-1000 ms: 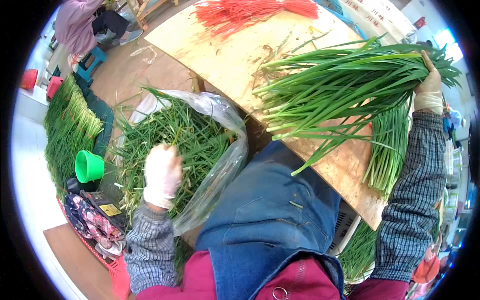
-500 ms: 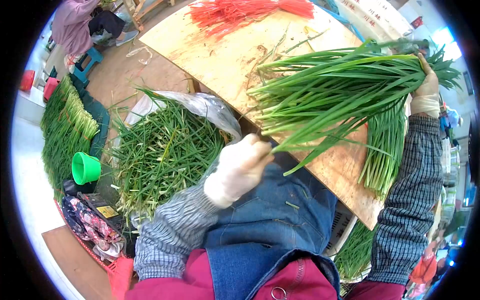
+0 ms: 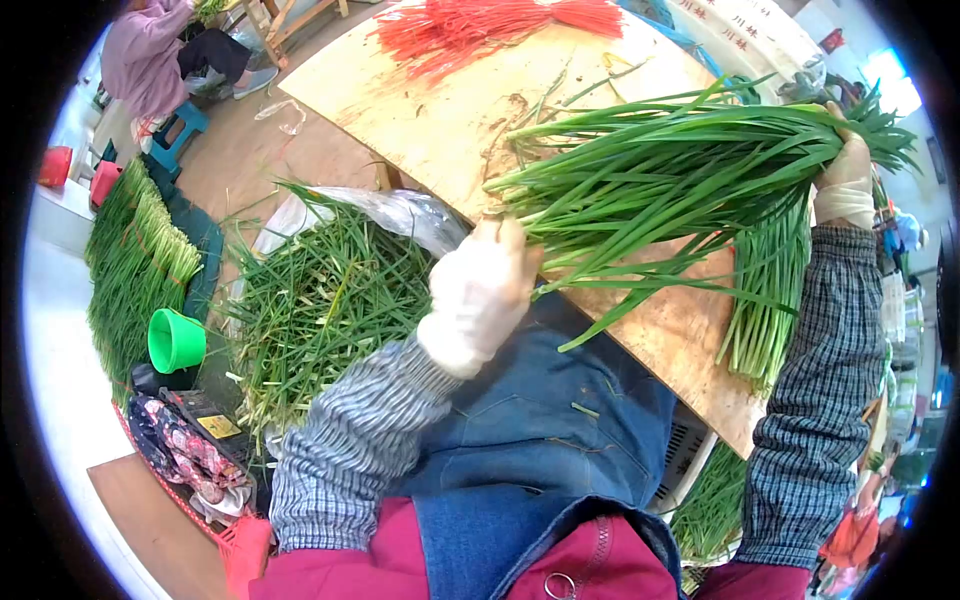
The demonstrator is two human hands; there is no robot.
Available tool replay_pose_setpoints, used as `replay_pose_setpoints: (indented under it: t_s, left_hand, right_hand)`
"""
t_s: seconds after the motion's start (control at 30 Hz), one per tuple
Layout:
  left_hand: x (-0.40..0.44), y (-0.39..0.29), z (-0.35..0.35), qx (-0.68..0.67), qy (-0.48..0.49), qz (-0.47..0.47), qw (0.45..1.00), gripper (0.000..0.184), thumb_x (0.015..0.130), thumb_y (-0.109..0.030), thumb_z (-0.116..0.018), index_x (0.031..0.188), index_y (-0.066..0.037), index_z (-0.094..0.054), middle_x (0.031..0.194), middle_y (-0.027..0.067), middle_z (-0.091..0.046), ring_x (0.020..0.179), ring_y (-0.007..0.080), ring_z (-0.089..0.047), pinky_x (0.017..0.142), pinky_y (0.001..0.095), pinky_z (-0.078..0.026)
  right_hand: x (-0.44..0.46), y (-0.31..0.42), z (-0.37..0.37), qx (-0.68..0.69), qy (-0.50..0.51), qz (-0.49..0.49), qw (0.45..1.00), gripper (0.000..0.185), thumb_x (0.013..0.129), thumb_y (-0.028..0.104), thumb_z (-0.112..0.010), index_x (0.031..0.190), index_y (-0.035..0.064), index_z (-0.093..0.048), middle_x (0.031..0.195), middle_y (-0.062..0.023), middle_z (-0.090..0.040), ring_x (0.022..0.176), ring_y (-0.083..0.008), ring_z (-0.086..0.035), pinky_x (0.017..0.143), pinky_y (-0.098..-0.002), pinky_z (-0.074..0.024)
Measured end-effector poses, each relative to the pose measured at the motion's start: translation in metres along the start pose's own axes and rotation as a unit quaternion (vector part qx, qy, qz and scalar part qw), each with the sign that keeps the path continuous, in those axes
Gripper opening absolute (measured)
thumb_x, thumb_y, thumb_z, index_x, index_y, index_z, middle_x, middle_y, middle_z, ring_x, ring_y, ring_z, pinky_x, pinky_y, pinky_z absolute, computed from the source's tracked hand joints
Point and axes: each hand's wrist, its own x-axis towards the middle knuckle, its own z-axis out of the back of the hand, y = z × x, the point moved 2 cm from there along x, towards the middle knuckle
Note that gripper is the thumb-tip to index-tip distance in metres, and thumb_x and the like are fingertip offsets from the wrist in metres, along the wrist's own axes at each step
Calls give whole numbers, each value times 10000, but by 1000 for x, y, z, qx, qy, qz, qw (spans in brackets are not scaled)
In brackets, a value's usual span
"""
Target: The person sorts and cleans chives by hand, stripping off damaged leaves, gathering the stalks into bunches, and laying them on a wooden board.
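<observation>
My right hand (image 3: pixel 846 165), in a pale glove, is wrapped round the leafy end of a large bunch of long green stalks (image 3: pixel 680 175). The bunch lies over the wooden board (image 3: pixel 400 110), its pale cut ends pointing left. My left hand (image 3: pixel 485 290), gloved and slightly blurred, is closed at the lower left stalk ends, by the board's edge; what its fingers hold, if anything, is too hidden to tell. Under the held bunch, a second bunch (image 3: pixel 765 310) rests on the board near my right sleeve.
Red ties (image 3: pixel 480 35) lie at the board's far side. A plastic bag of loose green leaves (image 3: pixel 330 310) stands left of my legs. Beyond it are a green bucket (image 3: pixel 176 340) and rows of bunches (image 3: pixel 140 260). Another person sits on a blue stool (image 3: pixel 178 135) at the upper left.
My left hand has moved from above the bag of leaves rightward and up to the stalk ends. My right hand keeps its hold on the bunch, nearly in place.
</observation>
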Motion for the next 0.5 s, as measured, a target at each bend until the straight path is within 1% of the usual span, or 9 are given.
replay_pose_setpoints:
  t_s: [0.03,0.07,0.13,0.23,0.3,0.37,0.4,0.43,0.5]
  left_hand:
    - [5,2,-11,23,13,-3,1000,234,751,-148,-667,924,-35,-558,676,107,-537,524,283,-547,459,360,-452]
    - [8,7,-19,38,24,-21,999,212,757,-135,-658,915,-30,-562,673,115,-547,529,280,-557,464,354,-458]
    - [10,14,-31,68,47,-58,995,169,770,-110,-641,896,-21,-571,666,131,-566,539,273,-578,474,344,-471]
    - [0,28,-9,-170,-94,-69,979,76,796,-60,-594,849,-7,-587,688,161,-603,580,258,-615,506,330,-494]
    - [-17,43,23,-173,-42,78,981,45,813,-31,-562,802,-3,-595,735,175,-633,615,251,-638,538,317,-510]
    - [-46,82,49,55,20,99,993,45,784,-28,-537,803,-13,-575,685,150,-579,592,255,-602,516,350,-489]
    - [-66,104,60,191,110,113,969,53,771,-25,-538,807,-17,-576,674,141,-563,573,254,-587,503,355,-481]
    - [-70,109,70,322,196,125,918,66,758,-22,-539,812,-22,-578,663,132,-548,553,253,-572,490,359,-472]
    - [-77,96,72,255,132,34,957,94,738,-25,-544,826,-32,-575,642,109,-523,525,252,-548,468,360,-455]
  right_hand:
    - [1,-1,1,-1,2,9,1000,200,854,158,-557,906,-27,-615,815,-129,-648,694,-246,-628,686,-341,-534]
    - [4,0,1,-10,43,4,999,167,825,125,-580,882,-32,-596,813,-133,-644,643,-239,-630,615,-337,-542]
    - [7,0,2,-9,35,-19,999,182,843,142,-561,882,-30,-608,800,-131,-647,661,-244,-627,644,-336,-536]
    - [7,-3,-1,-11,23,-25,999,197,847,163,-560,872,-25,-615,786,-127,-648,666,-244,-625,649,-332,-532]
    - [4,-7,-3,-2,14,-28,1000,202,843,173,-567,866,-21,-616,785,-124,-649,663,-243,-625,643,-331,-531]
    - [3,-8,-4,15,7,-37,999,206,840,182,-573,862,-18,-618,790,-123,-650,660,-243,-625,640,-331,-530]
    - [20,-14,10,-3,17,-11,1000,214,840,185,-571,874,-20,-618,805,-129,-652,683,-247,-628,660,-334,-529]
    - [20,-14,12,-5,8,-12,1000,218,839,185,-572,881,-24,-617,813,-133,-652,693,-249,-628,667,-336,-528]
    - [21,-15,7,-11,0,-18,1000,226,837,185,-574,896,-30,-616,828,-140,-652,713,-253,-630,682,-339,-527]
